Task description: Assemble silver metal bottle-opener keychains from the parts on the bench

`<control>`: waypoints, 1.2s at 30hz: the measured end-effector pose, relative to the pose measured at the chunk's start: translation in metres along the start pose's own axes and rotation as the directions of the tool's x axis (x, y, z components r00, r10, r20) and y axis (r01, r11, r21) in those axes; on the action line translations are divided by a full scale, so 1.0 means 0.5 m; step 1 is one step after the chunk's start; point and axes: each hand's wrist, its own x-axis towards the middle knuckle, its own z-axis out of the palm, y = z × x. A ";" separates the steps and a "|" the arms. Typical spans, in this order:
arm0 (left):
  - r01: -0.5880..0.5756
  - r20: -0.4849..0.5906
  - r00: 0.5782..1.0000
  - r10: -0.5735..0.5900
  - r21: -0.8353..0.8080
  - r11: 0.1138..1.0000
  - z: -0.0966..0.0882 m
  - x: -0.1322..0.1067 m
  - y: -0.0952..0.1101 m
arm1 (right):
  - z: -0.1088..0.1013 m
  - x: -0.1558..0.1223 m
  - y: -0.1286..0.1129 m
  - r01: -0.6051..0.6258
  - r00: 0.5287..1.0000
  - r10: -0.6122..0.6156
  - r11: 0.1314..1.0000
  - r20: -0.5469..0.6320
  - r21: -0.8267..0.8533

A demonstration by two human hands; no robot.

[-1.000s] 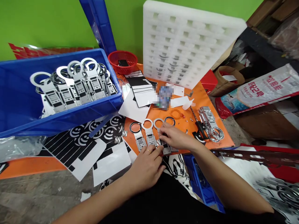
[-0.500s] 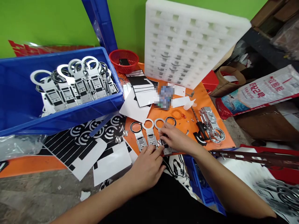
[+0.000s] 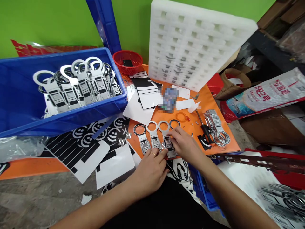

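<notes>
Three flat metal parts with ring tops lie side by side on the orange table (image 3: 221,144): one on the left (image 3: 143,140), a middle one (image 3: 154,137) and a right one (image 3: 167,141). My right hand (image 3: 186,145) rests over the table edge, its fingertips pinched against the right part's body. My left hand (image 3: 150,171), wearing a ring, is curled, with its fingertips pressed on the lower end of that same part. A black ring (image 3: 174,123) lies just beyond my right hand.
A blue crate (image 3: 21,117) at left holds several more metal parts. Black-and-white sticker sheets (image 3: 90,143) lie in front of it. A white foam tray (image 3: 190,47) and a red basket (image 3: 127,60) stand behind. At right are a screwdriver (image 3: 202,123) and stacked parts (image 3: 217,127).
My right hand has slid a little toward me and to the right, uncovering the right part's body. My left hand has barely moved.
</notes>
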 end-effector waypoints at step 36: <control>0.283 -0.059 0.838 -0.542 -0.803 0.525 -0.066 -0.030 -0.043 | -0.026 -0.008 -0.078 0.143 0.986 -0.070 0.815 -0.150 0.561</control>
